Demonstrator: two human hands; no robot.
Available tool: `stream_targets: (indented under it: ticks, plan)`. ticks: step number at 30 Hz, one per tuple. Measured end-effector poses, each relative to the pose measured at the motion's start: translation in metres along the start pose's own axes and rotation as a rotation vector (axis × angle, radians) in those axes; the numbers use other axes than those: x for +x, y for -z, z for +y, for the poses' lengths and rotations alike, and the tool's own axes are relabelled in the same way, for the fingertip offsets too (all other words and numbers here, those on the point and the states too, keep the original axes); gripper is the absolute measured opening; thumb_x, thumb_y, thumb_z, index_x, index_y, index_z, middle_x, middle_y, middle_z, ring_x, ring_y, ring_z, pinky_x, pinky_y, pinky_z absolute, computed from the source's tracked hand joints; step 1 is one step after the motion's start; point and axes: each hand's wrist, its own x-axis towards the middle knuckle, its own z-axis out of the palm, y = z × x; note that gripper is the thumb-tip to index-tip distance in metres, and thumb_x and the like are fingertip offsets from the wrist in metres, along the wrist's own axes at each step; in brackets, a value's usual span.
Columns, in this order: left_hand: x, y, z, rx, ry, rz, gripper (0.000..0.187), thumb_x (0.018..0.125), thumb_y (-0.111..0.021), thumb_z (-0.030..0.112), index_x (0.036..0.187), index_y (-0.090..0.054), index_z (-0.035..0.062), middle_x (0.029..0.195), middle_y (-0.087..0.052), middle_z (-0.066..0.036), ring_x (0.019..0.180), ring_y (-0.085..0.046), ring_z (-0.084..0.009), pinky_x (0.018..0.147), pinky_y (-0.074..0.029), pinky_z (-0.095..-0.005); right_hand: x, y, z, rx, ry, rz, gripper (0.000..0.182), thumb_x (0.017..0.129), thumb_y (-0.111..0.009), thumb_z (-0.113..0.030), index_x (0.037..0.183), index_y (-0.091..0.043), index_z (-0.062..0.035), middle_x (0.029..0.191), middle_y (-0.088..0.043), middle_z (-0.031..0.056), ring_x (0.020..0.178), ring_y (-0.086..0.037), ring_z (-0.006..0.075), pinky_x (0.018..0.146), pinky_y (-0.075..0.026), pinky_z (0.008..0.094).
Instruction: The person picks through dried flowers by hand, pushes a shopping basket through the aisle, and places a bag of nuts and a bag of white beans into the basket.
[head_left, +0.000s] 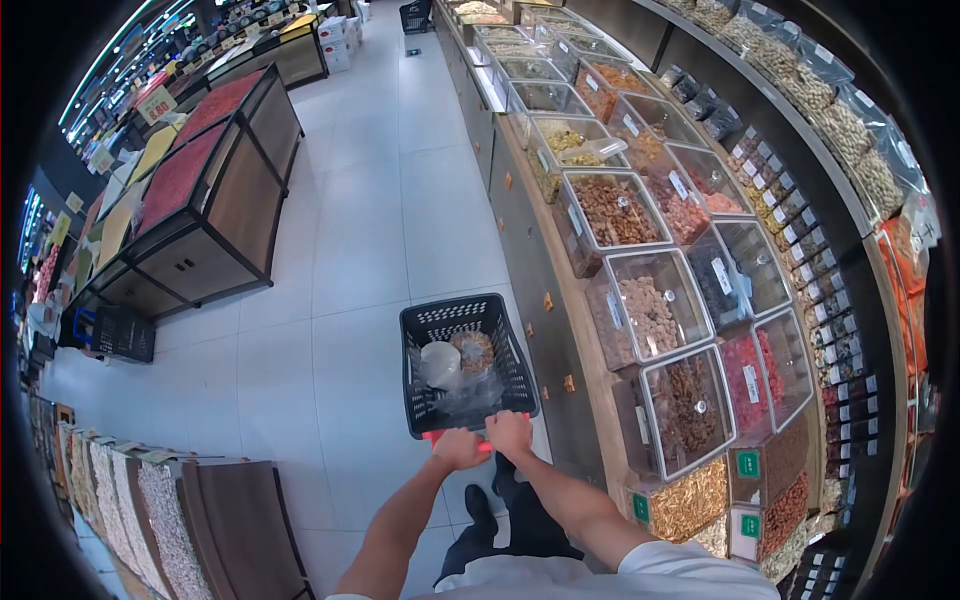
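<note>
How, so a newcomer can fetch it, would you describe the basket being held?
Find the counter of clear lidded bins, then the tiled aisle beside it. In it, nearest the viewer, is a black basket holding clear plastic bags. Unlike other black baskets, its red handle is in the left hand and right hand.

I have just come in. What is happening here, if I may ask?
A person grips the red handle of a black shopping basket with both bare hands, the left hand and the right hand side by side. In the basket lie a bag of brownish food, a round whitish item and some clear plastic. The basket is in a tiled shop aisle, beside a row of clear-lidded food bins.
</note>
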Motion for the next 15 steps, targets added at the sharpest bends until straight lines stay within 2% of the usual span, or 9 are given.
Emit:
stream_targets:
  ticks: [4,7,10,12,15]
  plan:
    - [0.049,0.050,-0.043,0.014,-0.006,0.040,0.041,0.083,-0.064,0.049,0.086,-0.078,0.0110,0.084,-0.075,-0.019,0.081,-0.073,-0.0402,0.078,-0.059,-0.0509,0.067,0.004,-0.033,0.007,-0.012,0.046,0.038,0.092,-0.053,-0.031,0.085,-0.078,-0.0022,0.087,-0.075,0.0229,0.083,-0.074,0.0425,0.081,-0.058,0.0527]
    - [0.085,0.084,-0.071,0.001,0.015,0.052,0.042,0.082,-0.065,0.051,0.086,-0.079,0.0113,0.083,-0.075,-0.019,0.081,-0.073,-0.0399,0.077,-0.059,-0.0510,0.118,0.009,-0.052,0.022,0.042,0.155,0.037,0.092,-0.057,-0.034,0.084,-0.078,-0.0038,0.086,-0.075,0.0205,0.083,-0.073,0.0411,0.078,-0.058,0.0543]
    - [0.121,0.115,-0.099,0.043,0.024,0.047,0.042,0.081,-0.067,0.052,0.086,-0.079,0.0126,0.085,-0.075,-0.019,0.084,-0.072,-0.0403,0.078,-0.058,-0.0513,0.175,0.024,-0.075,0.052,-0.001,0.105,0.037,0.092,-0.056,-0.033,0.085,-0.078,-0.0041,0.085,-0.075,0.0212,0.082,-0.073,0.0413,0.077,-0.059,0.0524]
    - [0.146,0.137,-0.118,0.072,0.024,0.019,0.043,0.082,-0.065,0.053,0.088,-0.080,0.0128,0.084,-0.076,-0.019,0.081,-0.073,-0.0400,0.080,-0.059,-0.0502,0.209,0.029,-0.090,0.016,-0.091,-0.002,0.037,0.091,-0.056,-0.033,0.084,-0.078,-0.0042,0.085,-0.075,0.0220,0.082,-0.073,0.0418,0.077,-0.059,0.0523]
    - [0.181,0.165,-0.143,0.041,0.008,0.051,0.041,0.082,-0.065,0.053,0.089,-0.080,0.0153,0.084,-0.076,-0.018,0.081,-0.074,-0.0391,0.080,-0.060,-0.0500,0.253,0.041,-0.108,0.064,-0.084,0.066,0.036,0.090,-0.055,-0.032,0.083,-0.078,-0.0047,0.083,-0.074,0.0233,0.079,-0.073,0.0426,0.076,-0.059,0.0539]
